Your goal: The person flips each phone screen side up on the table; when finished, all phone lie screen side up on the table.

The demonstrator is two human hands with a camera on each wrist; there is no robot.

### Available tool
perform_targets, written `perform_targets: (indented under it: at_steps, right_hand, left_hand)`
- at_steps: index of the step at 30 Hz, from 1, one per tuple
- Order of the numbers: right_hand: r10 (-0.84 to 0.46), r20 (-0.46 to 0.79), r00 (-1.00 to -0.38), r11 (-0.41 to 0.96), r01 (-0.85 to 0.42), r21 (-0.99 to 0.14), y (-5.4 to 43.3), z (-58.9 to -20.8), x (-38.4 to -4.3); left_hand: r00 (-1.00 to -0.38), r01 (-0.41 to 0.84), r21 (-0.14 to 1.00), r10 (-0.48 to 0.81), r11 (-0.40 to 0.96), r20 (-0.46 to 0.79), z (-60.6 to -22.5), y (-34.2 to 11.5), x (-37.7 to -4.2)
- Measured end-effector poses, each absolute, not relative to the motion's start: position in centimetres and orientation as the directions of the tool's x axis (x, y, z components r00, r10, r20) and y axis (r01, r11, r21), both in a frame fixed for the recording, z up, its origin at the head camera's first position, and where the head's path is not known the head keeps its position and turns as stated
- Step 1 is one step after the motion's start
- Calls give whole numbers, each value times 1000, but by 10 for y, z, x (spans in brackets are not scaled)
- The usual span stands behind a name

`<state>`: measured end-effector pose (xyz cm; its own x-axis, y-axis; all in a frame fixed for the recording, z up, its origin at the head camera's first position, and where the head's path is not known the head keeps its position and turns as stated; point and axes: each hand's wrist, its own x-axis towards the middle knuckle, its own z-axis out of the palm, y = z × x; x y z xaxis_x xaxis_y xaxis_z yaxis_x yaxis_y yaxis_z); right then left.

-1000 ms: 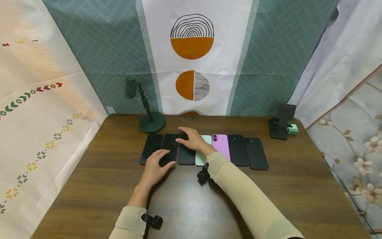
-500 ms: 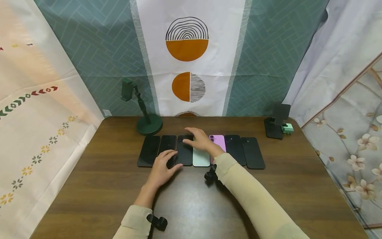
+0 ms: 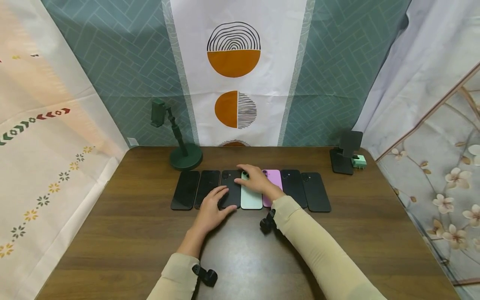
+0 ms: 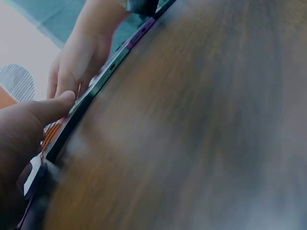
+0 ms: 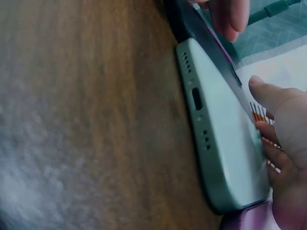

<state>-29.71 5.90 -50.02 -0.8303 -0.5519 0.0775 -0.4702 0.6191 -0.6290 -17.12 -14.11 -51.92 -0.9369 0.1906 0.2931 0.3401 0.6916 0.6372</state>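
Several phones lie side by side in a row. My right hand [image 3: 256,181] reaches over the upper part of a mint green phone [image 3: 251,198], thumb and fingers apart; its lower edge with a charging port shows in the right wrist view. A dark phone [image 3: 230,189] lies directly left of it. My left hand [image 3: 211,211] hovers around that dark phone's lower end, with thumb and fingers spread. Whether either hand touches a phone is hard to tell. Two black phones lie further left, the nearer one [image 3: 206,187] partly behind my left hand.
Right of the mint phone come a pink phone [image 3: 273,178], partly hidden by my right hand, and two dark phones. A green stand [image 3: 186,157] is at the back left. A black stand [image 3: 342,161] and a mint charger block [image 3: 358,161] are at the back right.
Both hands have moved right along the row. The right went from the dark phone to the mint one, the left from the second black phone to the dark one. The head view shifted slightly.
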Motion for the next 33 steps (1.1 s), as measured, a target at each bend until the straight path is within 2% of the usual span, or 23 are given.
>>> perform_targets:
  at_steps: [5, 10, 21, 33]
  right_hand:
    - [-547, 55, -835, 617, -447, -648, 59, -505, -298]
    - [-554, 50, -831, 625, -455, -634, 59, -506, -298]
    - [-536, 34, -843, 633, -428, -645, 58, -506, -297]
    - [-535, 27, -845, 583, -392, -712, 59, -508, -299]
  left_hand:
    - [-951, 303, 611, 196, 732, 237, -522, -134, -174]
    - [-950, 304, 558, 205, 772, 235, -524, -130, -176]
    - [-958, 281, 584, 183, 761, 222, -523, -129, -175]
    - [-943, 331, 525, 252, 784, 219, -520, -128, -173]
